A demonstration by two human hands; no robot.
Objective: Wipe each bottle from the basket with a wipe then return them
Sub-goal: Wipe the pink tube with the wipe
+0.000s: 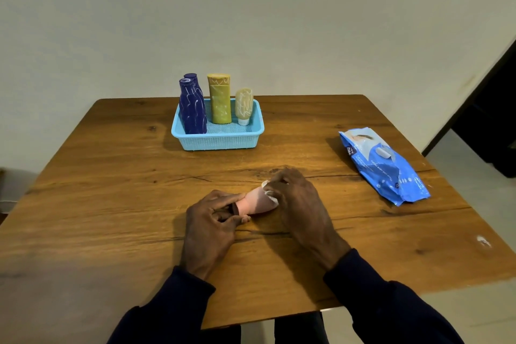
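A small pink bottle (257, 203) lies on its side on the wooden table (111, 204), near the front middle. My left hand (213, 225) pinches its dark cap end. My right hand (296, 201) holds a white wipe (269, 193) against the bottle's other end. Further back stands a light blue basket (220, 141). It holds two dark blue bottles (192, 109), a tall yellow bottle (219, 99) and a small beige tube (243, 106) standing on its cap. All of them carry white scribbled marks.
A blue pack of wet wipes (384, 165) lies flat at the table's right side. A small white spot (483, 241) marks the table near its right edge. A pale wall rises behind the table and a dark doorway (491, 120) opens at the far right.
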